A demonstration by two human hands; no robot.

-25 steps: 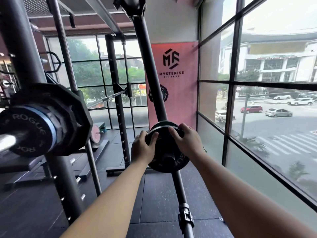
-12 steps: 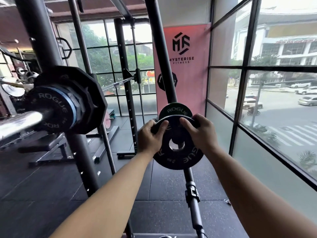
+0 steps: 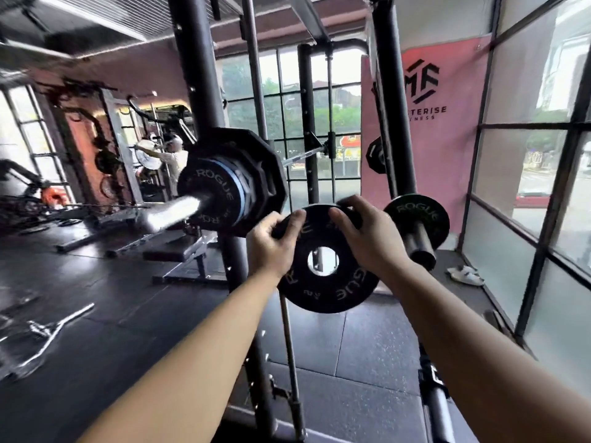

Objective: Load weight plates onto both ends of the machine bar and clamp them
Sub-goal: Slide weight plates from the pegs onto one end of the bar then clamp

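Two hands on it: my left hand [image 3: 271,247] and right hand [image 3: 367,241] grip the Rogue plate [image 3: 319,295] by its upper rim, mid-air beside the bar sleeve [image 3: 179,209] (already stacked); next, I'd line hole to sleeve.

Dark rubber floor [image 3: 361,343]: white shoes [image 3: 465,274] far right, chrome bar [image 3: 54,334] lying left

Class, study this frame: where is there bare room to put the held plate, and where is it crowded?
Free for the held plate: the chrome sleeve end outboard of the loaded plates; the storage peg in front of its small plate; the floor mat between the rack upright and the window wall. Crowded: the left floor, with a bent bar and bench.
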